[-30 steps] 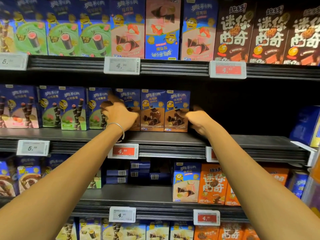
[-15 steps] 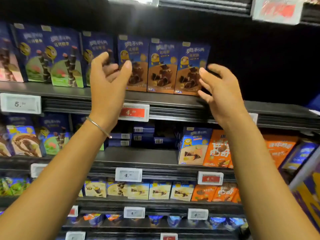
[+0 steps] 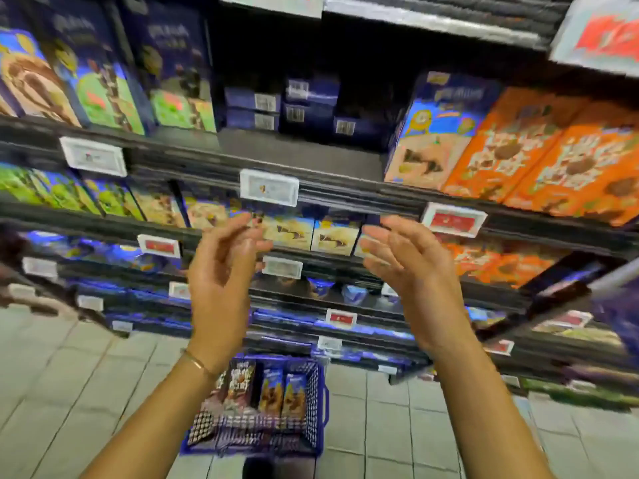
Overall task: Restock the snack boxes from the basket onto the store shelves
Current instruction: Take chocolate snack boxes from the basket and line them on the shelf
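A blue mesh basket (image 3: 320, 402) stands on the tiled floor in front of the shelves, holding upright snack boxes (image 3: 273, 392), some dark brown and some blue. My left hand (image 3: 221, 281) and my right hand (image 3: 411, 271) are raised side by side in front of the lower shelves, palms facing each other, fingers relaxed, holding nothing. Both are well above the basket. The frame is motion-blurred.
Dark store shelves (image 3: 311, 178) fill the view. Blue-and-green boxes (image 3: 103, 88) stand upper left, orange boxes (image 3: 539, 150) upper right. Between them a stretch of bare shelf has dark blue boxes (image 3: 304, 105) at the back. Price tags (image 3: 269, 187) line the shelf edges.
The view has tilted down from the middle shelf toward the floor and basket. Both hands have pulled back from the brown boxes on the shelf and dropped lower, still holding nothing.
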A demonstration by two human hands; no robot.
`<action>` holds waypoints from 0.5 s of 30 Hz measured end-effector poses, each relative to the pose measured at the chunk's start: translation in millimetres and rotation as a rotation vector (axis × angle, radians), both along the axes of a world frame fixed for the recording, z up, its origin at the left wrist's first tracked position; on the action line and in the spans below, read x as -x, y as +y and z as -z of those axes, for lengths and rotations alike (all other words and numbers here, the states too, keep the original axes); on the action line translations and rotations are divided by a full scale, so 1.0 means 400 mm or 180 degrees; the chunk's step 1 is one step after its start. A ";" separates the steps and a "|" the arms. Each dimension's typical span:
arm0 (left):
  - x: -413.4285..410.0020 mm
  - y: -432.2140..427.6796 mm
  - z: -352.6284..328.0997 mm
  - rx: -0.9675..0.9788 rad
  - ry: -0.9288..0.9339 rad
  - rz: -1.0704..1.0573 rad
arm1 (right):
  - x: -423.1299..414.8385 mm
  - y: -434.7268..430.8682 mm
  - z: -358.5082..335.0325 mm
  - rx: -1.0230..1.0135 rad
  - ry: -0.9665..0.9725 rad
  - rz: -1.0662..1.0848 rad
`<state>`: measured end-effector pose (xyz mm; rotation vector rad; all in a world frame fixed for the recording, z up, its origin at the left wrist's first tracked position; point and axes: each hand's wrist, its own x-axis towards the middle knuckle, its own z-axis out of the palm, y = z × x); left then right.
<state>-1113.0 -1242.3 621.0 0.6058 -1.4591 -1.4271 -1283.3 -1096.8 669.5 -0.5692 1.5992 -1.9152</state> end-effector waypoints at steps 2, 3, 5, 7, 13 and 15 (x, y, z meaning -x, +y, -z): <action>-0.035 0.046 0.130 -0.0428 -0.0558 -0.0011 | -0.012 0.038 0.135 -0.0460 -0.0153 -0.0150; -0.053 0.066 0.199 -0.0638 -0.0781 -0.0032 | -0.021 0.058 0.208 -0.0691 -0.0275 -0.0186; -0.090 0.098 0.341 -0.1082 -0.1119 -0.0062 | -0.046 0.097 0.355 -0.1157 -0.0525 -0.0233; -0.126 0.127 0.469 -0.1395 -0.1519 -0.0102 | -0.077 0.123 0.487 -0.1584 -0.0788 -0.0254; -0.200 0.178 0.789 -0.2399 -0.2029 -0.0150 | -0.170 0.137 0.840 -0.2399 -0.1423 -0.0315; -0.203 0.175 0.921 -0.2568 -0.2124 -0.0154 | -0.198 0.116 0.981 -0.2604 -0.1455 -0.0445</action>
